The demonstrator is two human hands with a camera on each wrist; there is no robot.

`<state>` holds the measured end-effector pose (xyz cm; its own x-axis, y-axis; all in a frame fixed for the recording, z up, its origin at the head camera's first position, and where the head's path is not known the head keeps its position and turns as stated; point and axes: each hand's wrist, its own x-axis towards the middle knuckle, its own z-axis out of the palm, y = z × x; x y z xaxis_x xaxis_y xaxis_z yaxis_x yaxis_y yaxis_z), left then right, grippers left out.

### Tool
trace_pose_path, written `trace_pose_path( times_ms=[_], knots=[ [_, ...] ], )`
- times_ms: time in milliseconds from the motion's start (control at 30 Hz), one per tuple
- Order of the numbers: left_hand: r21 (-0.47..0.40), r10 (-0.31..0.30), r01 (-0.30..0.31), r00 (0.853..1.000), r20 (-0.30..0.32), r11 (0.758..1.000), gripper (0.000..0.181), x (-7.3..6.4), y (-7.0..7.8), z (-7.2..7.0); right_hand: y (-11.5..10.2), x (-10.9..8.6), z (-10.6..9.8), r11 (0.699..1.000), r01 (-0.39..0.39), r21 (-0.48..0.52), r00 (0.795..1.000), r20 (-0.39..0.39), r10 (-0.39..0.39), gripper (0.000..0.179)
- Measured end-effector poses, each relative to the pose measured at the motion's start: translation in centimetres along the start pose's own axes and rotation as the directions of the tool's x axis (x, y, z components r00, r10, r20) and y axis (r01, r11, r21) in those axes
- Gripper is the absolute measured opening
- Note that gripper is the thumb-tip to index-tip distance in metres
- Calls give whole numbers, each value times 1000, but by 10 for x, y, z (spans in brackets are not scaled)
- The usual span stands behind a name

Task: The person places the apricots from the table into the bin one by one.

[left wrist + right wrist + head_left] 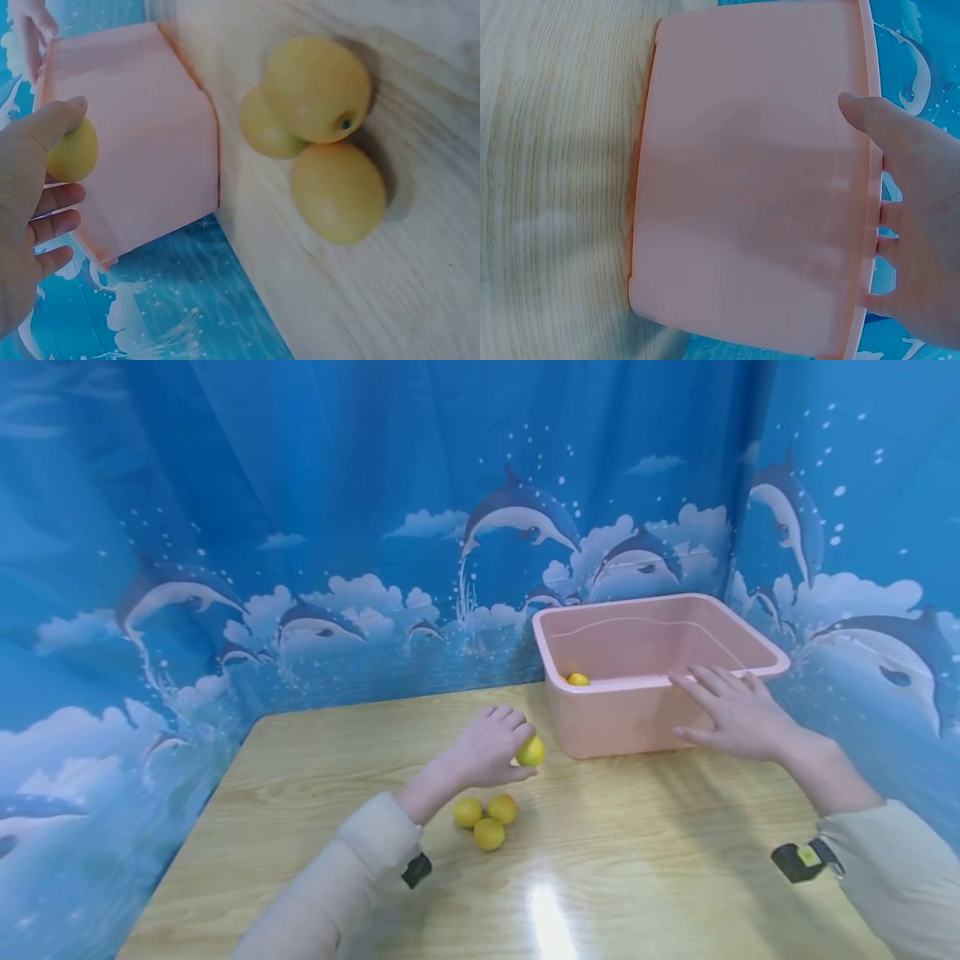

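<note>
My left hand (491, 747) holds a round yellow fruit (531, 751) between thumb and fingers, above the table and left of the pink plastic tub (622, 718). In the left wrist view the same fruit (73, 152) sits behind the thumb, the lower fingers spread. Near my left forearm, three more yellow fruits (489, 834) lie clustered on the table, one tinged orange. My right hand (738, 714) reaches over the tub's front rim, fingers loosely extended. The right wrist view shows its thumb (859, 112) in front of the outer wall, the fingertips hidden behind the rim.
Inside the tub's left corner, yellow fruit (578, 679) shows above the rim; the front wall hides most of the tub's floor. The wood-grain table (337, 752) meets a blue dolphin-print curtain (360, 568) at the back and sides.
</note>
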<state>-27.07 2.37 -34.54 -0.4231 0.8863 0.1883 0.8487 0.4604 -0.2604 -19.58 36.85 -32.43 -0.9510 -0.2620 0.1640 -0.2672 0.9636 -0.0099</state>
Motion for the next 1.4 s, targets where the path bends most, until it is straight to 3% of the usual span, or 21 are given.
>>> trace_pose_path(
  times_ms=[567,967,1400],
  knots=[
    [-47,-99,96,994,-45,994,45,26,-21,-31,1,1,-3,1000,-4,13,1000,-2,4,78],
    [-74,-138,137,990,-7,988,45,48,-27,-47,2,-2,-2,1000,-1,2,1000,7,1,79],
    [-93,-215,218,976,39,972,41,67,-30,-53,1,-1,-1,1000,10,5,1000,12,-10,78]
  ],
)
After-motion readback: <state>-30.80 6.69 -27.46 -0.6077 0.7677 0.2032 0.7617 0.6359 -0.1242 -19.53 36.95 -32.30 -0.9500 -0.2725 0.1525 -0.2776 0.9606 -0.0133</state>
